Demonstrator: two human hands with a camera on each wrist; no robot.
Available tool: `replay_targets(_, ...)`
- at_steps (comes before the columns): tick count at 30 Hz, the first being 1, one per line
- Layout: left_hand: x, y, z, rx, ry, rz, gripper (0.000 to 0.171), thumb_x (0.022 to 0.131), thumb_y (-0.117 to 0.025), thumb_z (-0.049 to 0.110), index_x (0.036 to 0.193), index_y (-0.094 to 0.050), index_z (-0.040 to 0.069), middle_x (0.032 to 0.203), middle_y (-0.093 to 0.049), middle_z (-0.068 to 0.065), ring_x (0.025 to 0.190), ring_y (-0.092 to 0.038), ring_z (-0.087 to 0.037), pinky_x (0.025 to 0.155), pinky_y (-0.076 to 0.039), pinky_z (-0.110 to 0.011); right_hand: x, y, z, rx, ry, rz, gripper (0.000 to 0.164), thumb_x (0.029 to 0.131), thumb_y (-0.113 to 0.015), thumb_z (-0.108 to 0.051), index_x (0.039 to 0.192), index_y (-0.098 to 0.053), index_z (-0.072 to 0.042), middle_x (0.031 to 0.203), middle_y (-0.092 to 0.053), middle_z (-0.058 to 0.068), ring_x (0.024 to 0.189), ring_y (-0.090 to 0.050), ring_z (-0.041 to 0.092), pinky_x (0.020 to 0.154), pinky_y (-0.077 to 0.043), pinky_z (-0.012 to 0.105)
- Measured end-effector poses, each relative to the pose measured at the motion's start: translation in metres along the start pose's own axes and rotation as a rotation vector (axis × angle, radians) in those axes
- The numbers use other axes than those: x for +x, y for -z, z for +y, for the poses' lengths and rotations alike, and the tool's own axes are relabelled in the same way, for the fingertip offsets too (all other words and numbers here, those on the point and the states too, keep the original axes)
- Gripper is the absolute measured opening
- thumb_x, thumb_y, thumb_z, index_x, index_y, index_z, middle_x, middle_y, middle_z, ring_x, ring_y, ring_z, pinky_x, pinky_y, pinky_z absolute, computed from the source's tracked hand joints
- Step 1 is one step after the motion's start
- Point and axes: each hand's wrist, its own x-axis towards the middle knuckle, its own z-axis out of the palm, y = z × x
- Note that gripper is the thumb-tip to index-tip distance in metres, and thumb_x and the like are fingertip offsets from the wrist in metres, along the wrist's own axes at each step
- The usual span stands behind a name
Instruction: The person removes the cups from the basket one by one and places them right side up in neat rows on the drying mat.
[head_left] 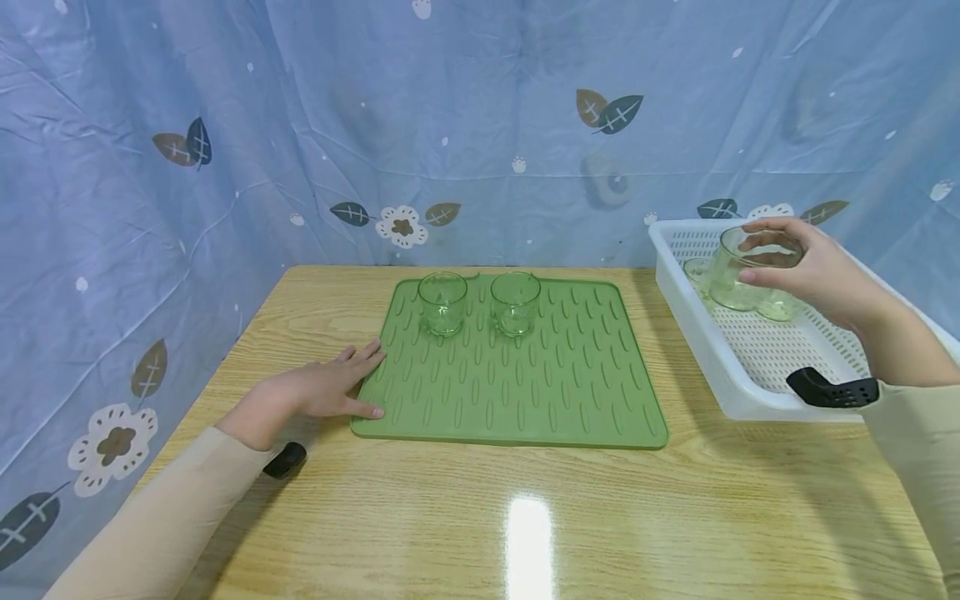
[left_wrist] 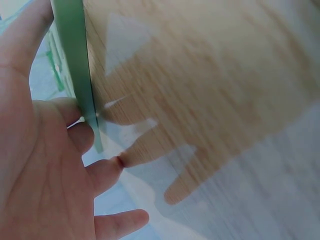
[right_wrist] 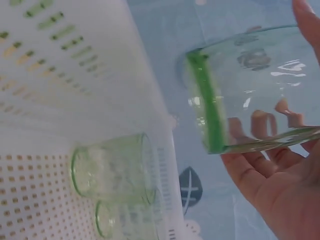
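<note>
My right hand [head_left: 832, 275] grips a clear, green-tinted drinking glass [head_left: 727, 279] over the white basket [head_left: 697, 342]. The right wrist view shows its thick green base [right_wrist: 207, 100], with the thumb on one side and the fingers round the other. Below it, two similar glasses [right_wrist: 112, 170] stand in the basket. At the left, my left hand [head_left: 326, 390] rests with spread, fairly straight fingers on the edge of a green ridged drying mat [head_left: 510, 400]. Two more glasses, one left [head_left: 442, 307] and one right [head_left: 515, 307], stand upright near the mat's back edge.
A wooden table [head_left: 420, 517] carries the mat and basket, with bare wood between them and in front. Behind hangs a blue patterned curtain [head_left: 465, 125], close to the table's back edge. Black wrist devices [head_left: 832, 390] sit by both sleeves.
</note>
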Motion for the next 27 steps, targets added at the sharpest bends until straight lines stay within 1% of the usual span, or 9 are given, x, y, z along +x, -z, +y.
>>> replay_targets(2, 0.0, -0.001, 0.0, 0.0, 0.0, 0.002, 0.104, 0.095, -0.061, 0.065, 0.165, -0.012, 0.006, 0.171, 0.004, -0.014, 0.152, -0.003, -0.049, 0.109, -0.011, -0.081, 0.001, -0.005, -0.003, 0.015, 0.021, 0.027, 0.057, 0.098, -0.064, 0.006, 0.138, -0.049, -0.032, 0.121, -0.057, -0.018, 0.105, -0.059, -0.009, 0.081, -0.049, 0.009)
replay_targets(4, 0.001, -0.002, -0.001, 0.001, -0.001, 0.005, 0.105, 0.094, -0.06, 0.065, 0.165, -0.012, 0.005, 0.171, 0.004, -0.015, 0.152, -0.003, -0.049, 0.109, -0.012, -0.081, 0.002, -0.009, -0.006, 0.075, 0.046, 0.042, 0.055, 0.098, -0.062, 0.008, 0.137, -0.051, -0.028, 0.12, -0.06, -0.019, 0.104, -0.061, -0.006, 0.082, -0.05, 0.009)
replay_targets(5, 0.001, -0.002, -0.001, 0.001, -0.001, 0.006, 0.105, 0.094, -0.06, 0.065, 0.165, -0.012, 0.005, 0.171, 0.004, -0.015, 0.152, -0.003, -0.05, 0.109, -0.011, -0.081, 0.002, -0.011, -0.008, 0.087, 0.053, 0.047, 0.053, 0.099, -0.062, 0.008, 0.137, -0.05, -0.027, 0.12, -0.061, -0.02, 0.104, -0.062, -0.006, 0.082, -0.05, 0.009)
replay_targets(9, 0.001, -0.002, -0.001, 0.0, 0.0, 0.006, 0.104, 0.095, -0.061, 0.065, 0.165, -0.012, 0.005, 0.171, 0.004, -0.015, 0.152, -0.002, -0.05, 0.109, -0.011, -0.081, 0.003, -0.021, -0.02, 0.087, 0.036, 0.07, 0.049, 0.102, -0.062, -0.002, 0.142, -0.045, -0.024, 0.125, -0.061, -0.023, 0.108, -0.059, -0.007, 0.083, -0.047, 0.009)
replay_targets(11, 0.001, -0.002, -0.001, 0.001, 0.001, 0.007, 0.104, 0.095, -0.06, 0.065, 0.165, -0.012, 0.005, 0.171, 0.004, -0.015, 0.152, -0.002, -0.05, 0.108, -0.011, -0.081, 0.004, -0.027, -0.026, 0.036, 0.008, 0.091, 0.053, 0.102, -0.065, -0.01, 0.147, -0.04, -0.025, 0.127, -0.058, -0.024, 0.111, -0.056, -0.007, 0.083, -0.045, 0.009)
replay_targets(14, 0.001, -0.002, -0.002, 0.002, 0.001, 0.006, 0.104, 0.095, -0.06, 0.065, 0.165, -0.012, 0.006, 0.171, 0.004, -0.015, 0.152, -0.002, -0.049, 0.108, -0.011, -0.082, 0.006, -0.036, -0.036, 0.019, -0.026, 0.124, 0.061, 0.101, -0.068, -0.018, 0.152, -0.034, -0.023, 0.131, -0.056, -0.02, 0.116, -0.053, -0.001, 0.082, -0.045, 0.011)
replay_targets(17, 0.002, -0.003, -0.003, -0.001, -0.002, 0.004, 0.105, 0.094, -0.06, 0.066, 0.165, -0.012, 0.006, 0.171, 0.004, -0.015, 0.152, -0.002, -0.049, 0.108, -0.01, -0.082, 0.008, -0.044, -0.044, 0.013, -0.041, 0.134, 0.065, 0.101, -0.069, -0.022, 0.154, -0.031, -0.022, 0.134, -0.053, -0.019, 0.123, -0.05, 0.005, 0.082, -0.045, 0.011)
replay_targets(23, 0.002, -0.002, -0.003, -0.002, -0.004, 0.005, 0.105, 0.094, -0.061, 0.065, 0.165, -0.012, 0.005, 0.171, 0.004, -0.016, 0.152, -0.002, -0.05, 0.108, -0.011, -0.082, 0.012, -0.06, -0.055, 0.04, -0.055, 0.122, 0.072, 0.1, -0.069, -0.024, 0.158, -0.026, -0.019, 0.14, -0.05, -0.014, 0.132, -0.047, 0.017, 0.086, -0.046, 0.013)
replay_targets(27, 0.003, -0.002, -0.003, -0.001, -0.006, 0.006, 0.105, 0.094, -0.061, 0.065, 0.165, -0.012, 0.005, 0.171, 0.004, -0.016, 0.152, -0.002, -0.05, 0.108, -0.012, -0.082, 0.015, -0.069, -0.059, 0.09, -0.061, 0.131, 0.074, 0.1, -0.069, -0.022, 0.159, -0.025, -0.015, 0.141, -0.051, -0.012, 0.133, -0.047, 0.019, 0.088, -0.047, 0.014)
